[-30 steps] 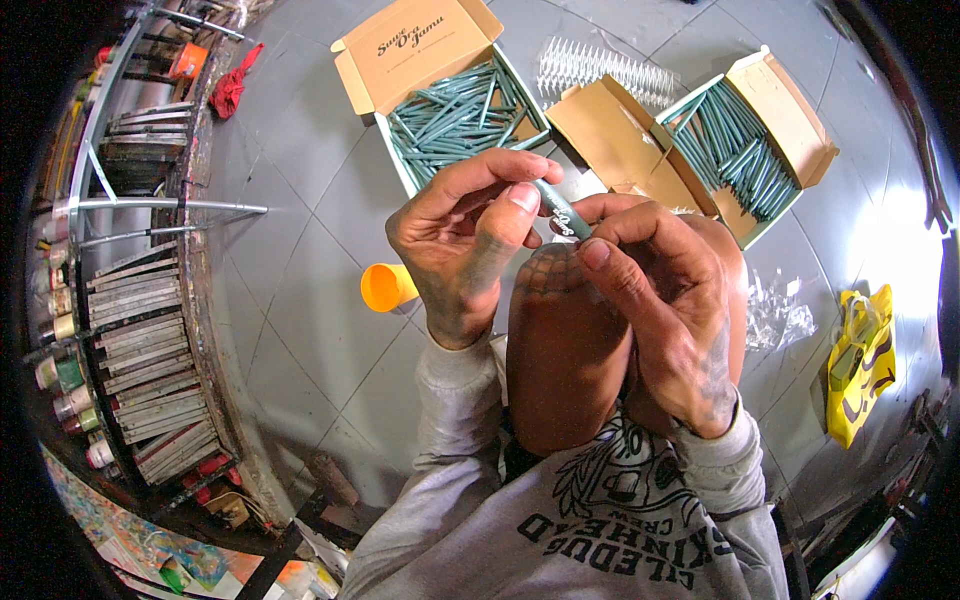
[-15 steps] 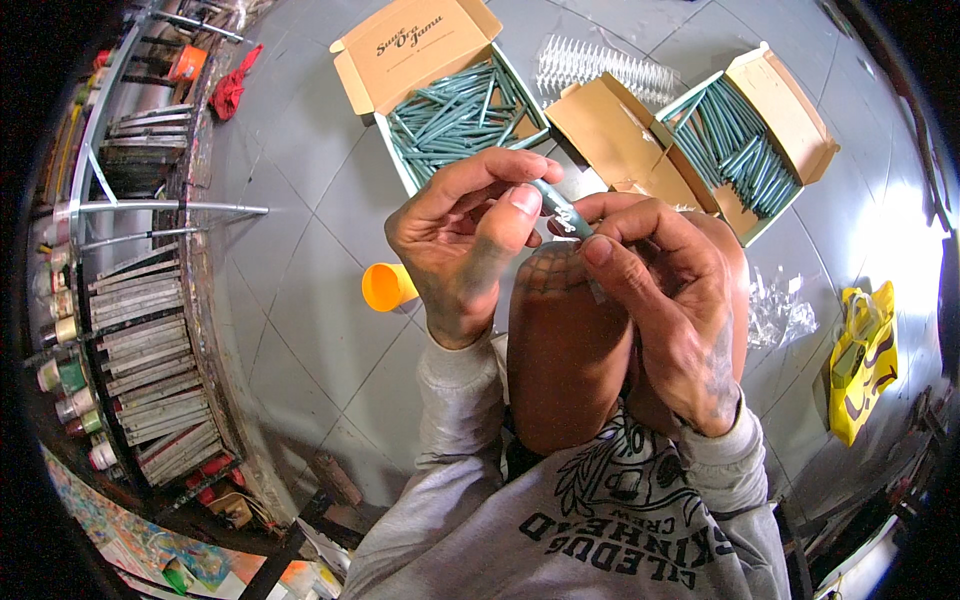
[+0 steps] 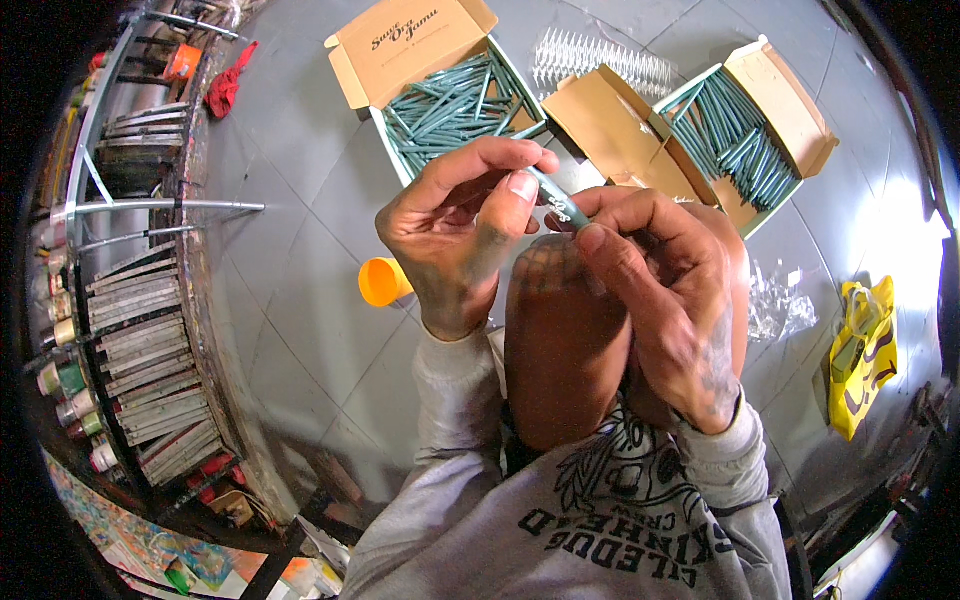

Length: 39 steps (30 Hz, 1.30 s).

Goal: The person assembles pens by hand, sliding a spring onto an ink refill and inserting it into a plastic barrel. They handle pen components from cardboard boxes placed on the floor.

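A slim dark-green pen (image 3: pixel 562 203) with white lettering is held slantwise between my hands, above my knees. My left hand (image 3: pixel 450 230) pinches its upper end between thumb and fingers. At the lower end, the thumb and fingers of my right hand (image 3: pixel 668 275) close around it and hide the tip. Beyond my left hand, an open carton (image 3: pixel 425 50) holds a loose heap of similar green pens (image 3: pixel 455 108). To the right stands a second open carton (image 3: pixel 785 105), filled with more green pens (image 3: pixel 722 135) lying mostly side by side.
A clear spiky plastic rack (image 3: pixel 600 62) lies behind the cartons. An orange-yellow cup (image 3: pixel 382 282) is on the tiled floor beside my left wrist. Crumpled clear plastic (image 3: pixel 778 303) and a yellow bag (image 3: pixel 862 362) lie at right. Shelving (image 3: pixel 150 375) with metal bars lines the left, near a red cloth (image 3: pixel 230 85).
Both hands and the pen have shifted slightly up and to the left in the picture. Their grip on the pen looks the same.
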{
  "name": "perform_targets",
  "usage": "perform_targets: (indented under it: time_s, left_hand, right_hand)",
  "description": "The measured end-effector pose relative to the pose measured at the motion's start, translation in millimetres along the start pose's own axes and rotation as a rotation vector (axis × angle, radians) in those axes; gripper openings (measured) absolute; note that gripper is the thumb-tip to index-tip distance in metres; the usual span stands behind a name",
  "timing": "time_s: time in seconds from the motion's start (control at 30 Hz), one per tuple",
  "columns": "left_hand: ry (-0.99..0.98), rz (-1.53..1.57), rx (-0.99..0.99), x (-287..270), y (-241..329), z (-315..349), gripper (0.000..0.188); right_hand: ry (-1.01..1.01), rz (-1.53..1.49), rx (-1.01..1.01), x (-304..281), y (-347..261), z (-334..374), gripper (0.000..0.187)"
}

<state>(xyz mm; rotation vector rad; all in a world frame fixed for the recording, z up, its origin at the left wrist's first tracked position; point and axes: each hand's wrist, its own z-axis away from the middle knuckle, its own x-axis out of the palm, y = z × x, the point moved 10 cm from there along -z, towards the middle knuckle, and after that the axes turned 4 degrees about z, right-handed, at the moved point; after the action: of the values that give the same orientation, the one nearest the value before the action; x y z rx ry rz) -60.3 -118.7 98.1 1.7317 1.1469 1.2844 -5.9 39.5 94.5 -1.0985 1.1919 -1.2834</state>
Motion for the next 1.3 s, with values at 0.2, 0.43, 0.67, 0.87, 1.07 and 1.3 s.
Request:
perform_targets:
  time_s: [0.2,0.43,0.67,0.87,1.07,1.3]
  left_hand:
    - [0.048,-0.103,-0.028,1.7,-3.0,-2.9,0.024]
    - [0.023,-0.062,-0.025,3.8,-1.7,-3.1,0.022]
    - [-0.033,0.027,-0.033,0.3,-5.7,-3.6,0.017]
    - [-0.014,0.013,-0.033,-2.6,-9.3,-4.2,0.017]
    - [0.003,0.047,-0.041,-3.6,-11.5,-3.6,0.018]
    - [-0.027,-0.076,-0.051,-2.0,-8.1,-2.5,0.028]
  right_hand:
    - [0.027,0.047,-0.017,-4.0,2.2,-1.4,0.013]
    - [0.014,0.032,-0.013,-1.8,0.8,-0.2,0.015]
    - [0.001,-0.174,0.015,4.0,5.1,3.3,0.015]
    - [-0.014,-0.137,-0.043,3.3,-2.2,4.7,0.014]
    - [-0.017,-0.164,-0.101,3.7,-0.3,5.0,0.014]
    - [-0.014,-0.186,-0.150,6.0,-7.9,2.6,0.016]
